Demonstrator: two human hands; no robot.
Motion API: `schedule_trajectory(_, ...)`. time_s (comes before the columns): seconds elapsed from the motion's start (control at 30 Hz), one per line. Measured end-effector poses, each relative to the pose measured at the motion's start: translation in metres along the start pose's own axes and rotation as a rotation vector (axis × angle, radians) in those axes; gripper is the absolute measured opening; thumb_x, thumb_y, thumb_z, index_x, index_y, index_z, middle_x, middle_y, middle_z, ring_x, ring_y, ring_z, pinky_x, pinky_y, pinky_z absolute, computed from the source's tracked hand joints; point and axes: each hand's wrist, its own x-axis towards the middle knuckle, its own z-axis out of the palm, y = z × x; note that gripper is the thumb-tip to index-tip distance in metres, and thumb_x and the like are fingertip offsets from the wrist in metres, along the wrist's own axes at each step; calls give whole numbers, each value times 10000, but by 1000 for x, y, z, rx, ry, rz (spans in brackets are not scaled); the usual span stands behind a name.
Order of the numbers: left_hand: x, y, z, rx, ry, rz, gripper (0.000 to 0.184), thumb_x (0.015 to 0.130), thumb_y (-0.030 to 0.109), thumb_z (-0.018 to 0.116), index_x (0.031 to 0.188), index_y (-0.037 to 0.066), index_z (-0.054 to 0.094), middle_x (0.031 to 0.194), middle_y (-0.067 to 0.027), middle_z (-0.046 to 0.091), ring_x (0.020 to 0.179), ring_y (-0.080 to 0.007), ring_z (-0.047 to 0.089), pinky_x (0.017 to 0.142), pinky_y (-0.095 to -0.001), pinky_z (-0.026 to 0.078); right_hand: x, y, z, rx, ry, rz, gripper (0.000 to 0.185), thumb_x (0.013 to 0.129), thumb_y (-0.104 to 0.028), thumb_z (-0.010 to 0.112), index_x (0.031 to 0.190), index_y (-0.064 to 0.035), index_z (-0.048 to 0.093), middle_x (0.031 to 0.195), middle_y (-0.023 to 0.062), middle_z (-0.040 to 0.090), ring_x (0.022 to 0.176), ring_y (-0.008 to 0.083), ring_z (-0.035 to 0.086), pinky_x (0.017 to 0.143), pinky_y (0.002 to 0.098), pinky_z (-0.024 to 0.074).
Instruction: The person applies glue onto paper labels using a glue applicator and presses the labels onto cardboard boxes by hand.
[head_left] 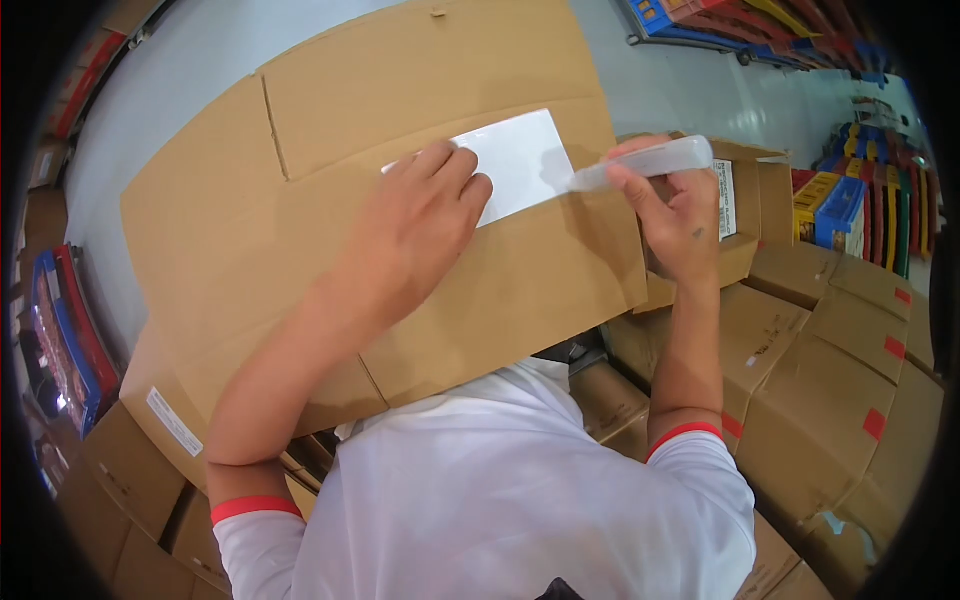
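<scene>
A white sheet of paper (pixel 525 160) lies on a large flat piece of cardboard (pixel 420 70). My left hand (pixel 430 205) rests on the left part of the sheet, its fingers bent and closed together against it. In my right hand (pixel 675 215) is a translucent squeeze bottle (pixel 655 160), which looks like a glue bottle. It is tilted almost level, and its narrow nozzle points left at the right edge of the paper. Whether the nozzle touches the paper I cannot tell. My left fingertips are partly hidden.
Closed cardboard boxes (pixel 790 400) with red stickers are packed at the right. An open box (pixel 770 200) with a printed label stands beside the cardboard. More boxes (pixel 130 470) sit at the lower left. Colourful stacked goods (pixel 840 210) line the far right.
</scene>
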Motion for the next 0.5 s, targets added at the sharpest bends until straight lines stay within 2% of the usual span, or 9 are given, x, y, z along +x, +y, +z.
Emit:
schedule_trajectory(0.07, 4, -14, 0, 116, 309, 137, 232, 864, 40, 756, 1085, 34, 685, 1480, -153, 532, 1424, -394, 454, 1132, -496, 428, 3, -8, 2, 109, 66, 26, 167, 956, -92, 787, 1060, 32, 746, 993, 63, 776, 863, 110, 699, 772, 272, 563)
schedule_trajectory(0.1, 5, -19, -2, 121, 308, 120, 232, 864, 40, 756, 1085, 34, 685, 1480, -153, 532, 1424, -394, 454, 1132, -496, 428, 4, -17, 5, 214, 111, -5, 167, 964, -89, 779, 1085, 20, 742, 1015, 57, 774, 881, 112, 698, 782, 273, 561)
schedule_trajectory(0.13, 4, -23, -7, 68, 303, 116, 247, 845, 44, 776, 1077, 65, 692, 1559, -138, 482, 1488, -403, 383, 1172, -521, 389, 2, -22, 10, 323, 153, -33, 170, 972, -86, 770, 1110, 9, 738, 1036, 51, 772, 899, 113, 697, 792, 275, 558)
schedule_trajectory(0.17, 3, -28, -10, 17, 297, 111, 265, 826, 48, 797, 1068, 97, 700, 1639, -122, 432, 1552, -412, 312, 1213, -546, 350, 0, -24, 16, 381, 117, -24, 132, 963, -57, 764, 1076, 8, 746, 1053, 63, 771, 910, 131, 703, 784, 292, 557)
schedule_trajectory(0.2, 2, -35, -10, 27, 291, 89, 265, 826, 48, 797, 1068, 97, 700, 1639, -122, 432, 1552, -412, 312, 1213, -546, 350, -1, -24, 24, 400, 99, -24, 132, 963, -57, 764, 1076, 8, 746, 1053, 63, 771, 910, 131, 703, 784, 292, 557)
schedule_trajectory(0.27, 2, -46, -9, -137, 283, 157, 289, 794, 66, 834, 1046, 135, 710, 1711, -99, 342, 1591, -422, 230, 1251, -589, 291, -5, -25, 40, 116, -119, -155, 117, 942, -43, 773, 1043, 12, 752, 1062, 71, 774, 922, 151, 715, 810, 305, 564)
schedule_trajectory(0.5, -3, -55, -1, -215, 294, 147, 267, 799, 99, 838, 1038, 139, 726, 1725, -89, 317, 1607, -420, 188, 1281, -636, 219, -11, -40, 97, 205, -273, -191, 143, 902, -54, 808, 1034, -18, 767, 947, 88, 785, 855, 206, 749, 787, 308, 574)
